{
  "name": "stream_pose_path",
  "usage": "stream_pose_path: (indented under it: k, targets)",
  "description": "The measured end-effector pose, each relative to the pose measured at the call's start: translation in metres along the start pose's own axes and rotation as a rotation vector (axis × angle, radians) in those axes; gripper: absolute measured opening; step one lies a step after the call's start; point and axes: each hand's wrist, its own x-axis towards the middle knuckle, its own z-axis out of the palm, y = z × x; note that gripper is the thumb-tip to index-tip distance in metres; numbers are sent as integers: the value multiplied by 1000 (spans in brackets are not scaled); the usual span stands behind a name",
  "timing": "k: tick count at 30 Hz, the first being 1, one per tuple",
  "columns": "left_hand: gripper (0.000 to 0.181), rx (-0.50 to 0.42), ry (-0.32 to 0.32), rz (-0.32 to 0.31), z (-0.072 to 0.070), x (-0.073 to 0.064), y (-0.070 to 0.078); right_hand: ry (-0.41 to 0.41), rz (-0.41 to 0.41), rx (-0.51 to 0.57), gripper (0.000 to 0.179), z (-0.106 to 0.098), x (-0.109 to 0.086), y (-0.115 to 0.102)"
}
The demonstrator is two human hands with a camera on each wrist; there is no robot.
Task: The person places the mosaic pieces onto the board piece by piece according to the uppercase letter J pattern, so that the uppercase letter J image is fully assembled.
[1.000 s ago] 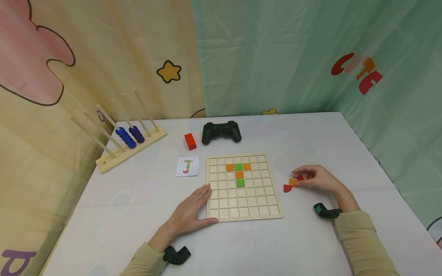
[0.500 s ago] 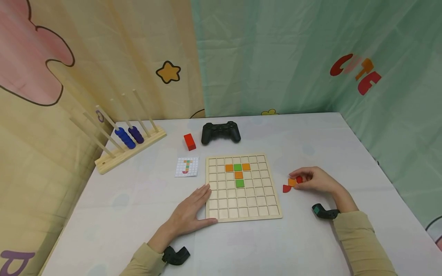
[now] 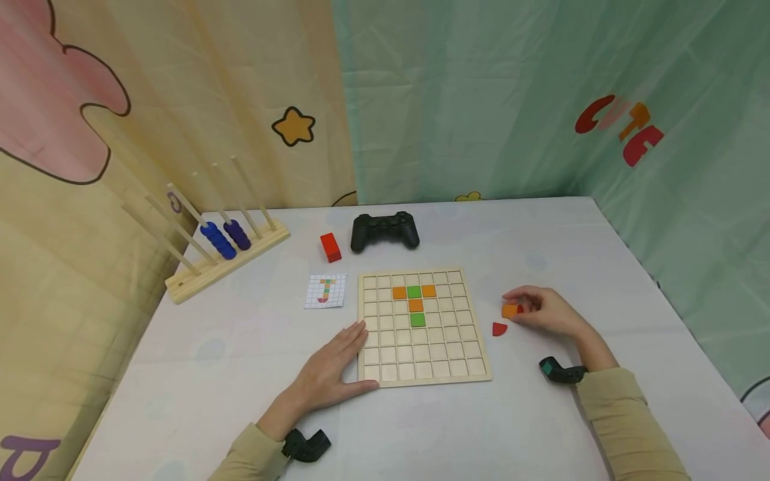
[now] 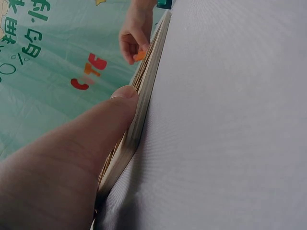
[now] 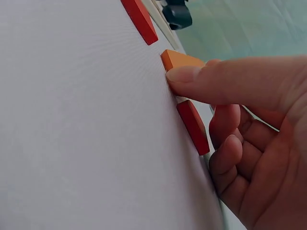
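Observation:
My left hand (image 3: 333,369) rests with straight fingers on the left edge and lower-left corner of the wooden grid board (image 3: 397,351); in the left wrist view the thumb (image 4: 108,120) lies along the board's edge. Orange and green square tiles form a T in its upper cells. Right of the board, my right hand (image 3: 550,312) pinches an orange square tile (image 5: 180,60) between thumb and fingers, slightly raised. One red quarter-round tile (image 3: 500,329) lies in front of it. Another red tile (image 5: 193,127) lies beneath the hand, partly hidden in the head view.
A pattern card (image 3: 325,291) lies left of the board. Behind are a red block (image 3: 331,247) and a black game controller (image 3: 385,230). At the back left stands a wooden peg rack (image 3: 228,262) with blue and purple beads.
My right hand has taken hold of the orange tile and moved it slightly up, away from the red quarter-round tile. The left hand has stayed on the board.

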Motion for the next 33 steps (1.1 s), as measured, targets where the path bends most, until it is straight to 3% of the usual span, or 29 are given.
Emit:
stream_pose_path:
  k: [8,19,33]
  targets:
    - [94,-2,-3,-2,-1,0,0,8,12,-23,25,3,5,2]
    - [94,-3,4,10,0,0,-1,19,-67,32,18,22,12,-23]
    - [94,-12,11,14,-1,0,0,-157,-140,68,11,78,41,-67]
